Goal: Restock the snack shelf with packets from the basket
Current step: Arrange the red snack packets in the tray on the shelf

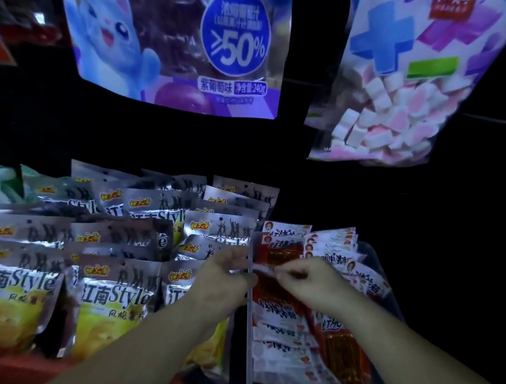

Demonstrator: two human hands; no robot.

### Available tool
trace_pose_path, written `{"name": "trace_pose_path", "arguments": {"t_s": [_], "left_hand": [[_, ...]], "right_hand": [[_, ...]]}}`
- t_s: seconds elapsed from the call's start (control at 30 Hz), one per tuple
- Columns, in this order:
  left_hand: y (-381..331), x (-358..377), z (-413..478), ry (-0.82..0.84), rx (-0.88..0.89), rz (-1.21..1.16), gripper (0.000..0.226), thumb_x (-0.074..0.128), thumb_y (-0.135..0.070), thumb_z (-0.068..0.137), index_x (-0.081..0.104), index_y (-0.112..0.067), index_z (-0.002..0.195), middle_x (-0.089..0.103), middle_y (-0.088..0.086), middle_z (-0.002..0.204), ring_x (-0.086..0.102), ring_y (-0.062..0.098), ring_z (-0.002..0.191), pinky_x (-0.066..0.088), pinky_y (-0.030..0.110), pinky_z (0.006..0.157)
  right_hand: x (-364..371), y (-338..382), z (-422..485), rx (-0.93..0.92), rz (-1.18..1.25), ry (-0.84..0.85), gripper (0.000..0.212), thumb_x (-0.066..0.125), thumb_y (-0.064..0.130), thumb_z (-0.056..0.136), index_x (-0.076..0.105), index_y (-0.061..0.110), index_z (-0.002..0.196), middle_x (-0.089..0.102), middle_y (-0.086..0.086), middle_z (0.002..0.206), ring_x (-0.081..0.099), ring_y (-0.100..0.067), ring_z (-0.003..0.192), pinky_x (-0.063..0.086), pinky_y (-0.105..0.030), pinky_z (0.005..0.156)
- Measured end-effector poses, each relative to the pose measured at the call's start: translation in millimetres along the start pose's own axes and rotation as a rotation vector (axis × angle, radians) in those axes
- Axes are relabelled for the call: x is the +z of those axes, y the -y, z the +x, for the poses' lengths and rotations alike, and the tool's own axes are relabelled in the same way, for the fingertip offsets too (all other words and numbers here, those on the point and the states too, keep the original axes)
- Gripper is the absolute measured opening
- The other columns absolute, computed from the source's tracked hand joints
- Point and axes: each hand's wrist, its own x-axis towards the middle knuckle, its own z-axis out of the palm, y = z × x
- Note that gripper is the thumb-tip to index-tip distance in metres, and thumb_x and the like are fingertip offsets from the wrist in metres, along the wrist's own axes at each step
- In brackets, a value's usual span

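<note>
The room is dim, with black shelving behind the goods, and a clear divider [247, 312] runs front to back across the snack shelf [351, 199]. Left of the divider, rows of silver packets [110, 295] with yellow fronts stand overlapping. Right of it, red-and-white packets [286, 330] lie stacked flat in a clear tray [374, 256], with more of them upright [332, 243] at the back. Just right of the divider, the right hand [308, 282] has its fingers curled and pinches the top edge of one red packet [271, 288], held over the flat stack. The left hand [224, 277] sits against the divider's left side, thumb and fingers drawn together at the packet's near corner; blur hides whether it grips the packet or only the divider. Above the divider, a large purple bag [172, 43] printed with a blue cat hangs to the left. A bag of pink and white cubes [397, 106] hangs to the right.
</note>
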Motion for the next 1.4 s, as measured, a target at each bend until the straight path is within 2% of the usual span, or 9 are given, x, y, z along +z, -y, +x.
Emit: {"name": "trace_pose_path", "arguments": {"t_s": [0.07, 0.17, 0.37, 0.5, 0.6, 0.9, 1.13, 1.23, 1.4], "left_hand": [[2, 1, -1, -0.004, -0.013, 0.003, 0.032, 0.065, 0.003, 0.093, 0.064, -0.019, 0.117, 0.066, 0.001, 0.114, 0.068, 0.020, 0.092, 0.059, 0.029, 0.063], [1, 1, -1, 0.001, -0.038, 0.020, 0.033, 0.063, 0.007, 0.093, 0.064, -0.016, 0.117, 0.068, 0.003, 0.107, 0.069, 0.022, 0.093, 0.061, 0.037, 0.073], [4, -2, 4, -0.025, -0.027, 0.034, 0.026, 0.065, 0.004, 0.093, 0.065, -0.019, 0.107, 0.066, 0.005, 0.111, 0.067, 0.027, 0.099, 0.057, 0.038, 0.071], [6, 0, 15, -0.057, 0.039, 0.059, 0.029, 0.060, 0.004, 0.096, 0.064, -0.024, 0.105, 0.068, -0.002, 0.109, 0.069, 0.020, 0.090, 0.053, 0.024, 0.061], [7, 0, 24, -0.070, 0.056, 0.058, 0.032, 0.058, 0.002, 0.096, 0.065, -0.024, 0.113, 0.068, -0.004, 0.113, 0.070, 0.020, 0.092, 0.053, 0.025, 0.064], [11, -13, 35, -0.113, 0.042, 0.030, 0.034, 0.060, 0.001, 0.095, 0.064, -0.024, 0.117, 0.071, -0.009, 0.111, 0.072, 0.023, 0.091, 0.053, 0.025, 0.059], [9, -15, 30, -0.110, 0.071, 0.043, 0.036, 0.060, 0.001, 0.095, 0.064, -0.022, 0.122, 0.072, -0.009, 0.112, 0.072, 0.021, 0.093, 0.054, 0.027, 0.064], [1, -10, 24, -0.107, 0.115, 0.078, 0.035, 0.058, 0.003, 0.096, 0.064, -0.017, 0.123, 0.069, -0.005, 0.112, 0.068, 0.015, 0.095, 0.052, 0.020, 0.065], [-9, -7, 8, -0.056, 0.316, 0.168, 0.024, 0.064, -0.005, 0.096, 0.064, -0.028, 0.104, 0.062, 0.000, 0.120, 0.054, 0.005, 0.054, 0.046, 0.020, 0.054]], "right_hand": [[2, -3, 1, 0.058, -0.108, 0.142, 0.019, 0.061, 0.038, 0.101, 0.079, 0.038, 0.097, 0.070, 0.020, 0.090, 0.063, -0.008, 0.087, 0.051, -0.030, 0.078], [2, -7, 2, 0.142, -0.158, 0.168, 0.034, 0.055, 0.033, 0.105, 0.063, 0.028, 0.138, 0.062, 0.003, 0.139, 0.059, -0.018, 0.125, 0.047, -0.032, 0.103], [-6, -7, 15, 0.117, 0.195, -0.179, 0.020, 0.059, 0.034, 0.104, 0.065, 0.034, 0.124, 0.063, 0.004, 0.124, 0.064, -0.020, 0.107, 0.060, -0.047, 0.087], [-6, -12, 41, -0.051, -0.202, -0.401, 0.049, 0.068, 0.041, 0.097, 0.056, 0.031, 0.143, 0.054, 0.007, 0.146, 0.057, -0.021, 0.125, 0.051, -0.041, 0.102], [-3, -4, 60, -0.033, -0.443, -0.387, 0.066, 0.070, 0.048, 0.093, 0.044, 0.035, 0.153, 0.048, 0.009, 0.153, 0.045, -0.019, 0.138, 0.048, -0.038, 0.102], [6, -11, 86, -0.103, -0.620, -0.603, 0.013, 0.083, 0.026, 0.084, 0.073, 0.024, 0.093, 0.065, 0.003, 0.095, 0.054, -0.026, 0.101, 0.041, -0.036, 0.081], [-14, -1, 76, -0.231, -0.546, -0.733, 0.004, 0.083, 0.026, 0.085, 0.083, 0.030, 0.084, 0.069, 0.005, 0.094, 0.056, -0.028, 0.098, 0.042, -0.038, 0.080], [-26, 16, 64, -0.259, -0.385, -0.614, 0.006, 0.077, 0.024, 0.091, 0.079, 0.029, 0.094, 0.071, 0.006, 0.093, 0.059, -0.022, 0.095, 0.047, -0.035, 0.078], [-40, 54, 30, -0.277, -0.041, -0.284, 0.018, 0.076, 0.022, 0.093, 0.060, 0.028, 0.095, 0.060, -0.006, 0.079, 0.057, -0.025, 0.070, 0.051, -0.042, 0.066]]}}
